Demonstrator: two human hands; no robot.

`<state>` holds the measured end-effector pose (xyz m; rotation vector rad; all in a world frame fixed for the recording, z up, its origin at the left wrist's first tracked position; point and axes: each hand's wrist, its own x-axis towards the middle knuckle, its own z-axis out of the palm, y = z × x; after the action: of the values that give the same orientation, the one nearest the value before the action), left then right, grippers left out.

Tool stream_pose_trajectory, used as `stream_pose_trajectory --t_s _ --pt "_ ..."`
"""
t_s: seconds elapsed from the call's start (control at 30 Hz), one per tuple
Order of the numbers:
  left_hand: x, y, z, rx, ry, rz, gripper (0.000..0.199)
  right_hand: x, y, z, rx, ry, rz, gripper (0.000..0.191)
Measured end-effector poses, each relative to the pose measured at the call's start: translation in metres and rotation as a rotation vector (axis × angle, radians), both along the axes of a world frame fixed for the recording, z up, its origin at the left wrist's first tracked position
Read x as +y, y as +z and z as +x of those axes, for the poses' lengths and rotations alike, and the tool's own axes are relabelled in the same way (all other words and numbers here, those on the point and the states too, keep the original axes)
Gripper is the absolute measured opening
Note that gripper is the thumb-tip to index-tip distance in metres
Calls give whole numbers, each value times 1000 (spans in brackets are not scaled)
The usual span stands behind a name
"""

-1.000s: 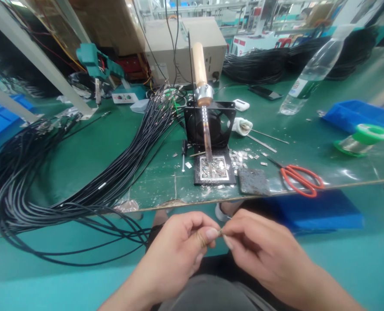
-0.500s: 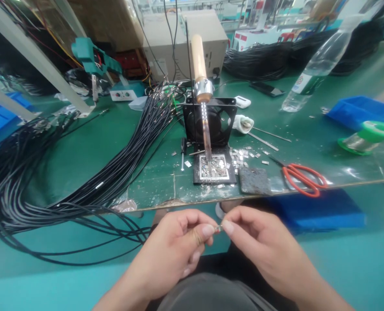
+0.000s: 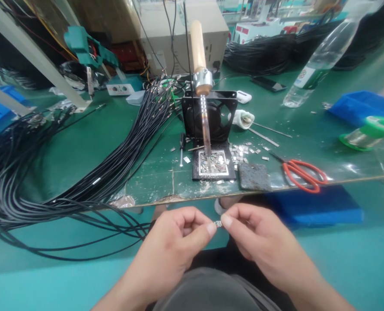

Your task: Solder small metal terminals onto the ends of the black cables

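Small silvery metal piece [image 3: 218, 223]: located in front of the bench edge, pinched between the thumb and fingers of the left hand [image 3: 182, 242] and those of the right hand [image 3: 255, 237]. The hands are close together, and the fingertips cover the ends of the piece. A blue plastic bin [image 3: 318, 207] lies below the edge, partly hidden by the green bench [image 3: 153, 185].

Along the near edge are a dark, rough rectangular block [image 3: 254, 176] and red-handled scissors [image 3: 303, 173]. Left of the block, a wooden-handled soldering iron [image 3: 198, 47] points down into a square, silver-rimmed tray [image 3: 213, 173] of small metal bits. The iron blocks part of the black square fan [image 3: 223, 123] behind it. A small black screwdriver [image 3: 182, 144] lies left of the tray; loose silvery tabs [image 3: 242, 150] lie right. A thick bundle of black cables [image 3: 114, 160] occupies the left side and overhangs the edge.

Farther back: green solder spool [image 3: 368, 134], clear plastic bottle [image 3: 321, 60], beige metal cabinet [image 3: 192, 49].
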<state>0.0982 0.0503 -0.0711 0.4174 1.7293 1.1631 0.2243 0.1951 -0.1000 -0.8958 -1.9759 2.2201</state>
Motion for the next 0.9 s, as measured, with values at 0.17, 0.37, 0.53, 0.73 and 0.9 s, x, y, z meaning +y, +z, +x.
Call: stream_pose_trajectory --t_s 0.17,0.37,0.53,0.73,0.9 --pt "-1 -1 0 25 4 -7 33 -1 2 0 10 4 54 40" --pt "-2 -5 -2 -19 50 47 38 -4 2 0 54 -32 85 36" --pt "-3 -5 -2 -90 76 95 38 -6 2 0 88 -51 82 33" --pt "-4 -6 -2 -56 57 109 37 -9 0 0 128 -102 151 33" --pt "-5 -8 -3 -62 61 122 40 -9 0 1 141 -80 220 31"
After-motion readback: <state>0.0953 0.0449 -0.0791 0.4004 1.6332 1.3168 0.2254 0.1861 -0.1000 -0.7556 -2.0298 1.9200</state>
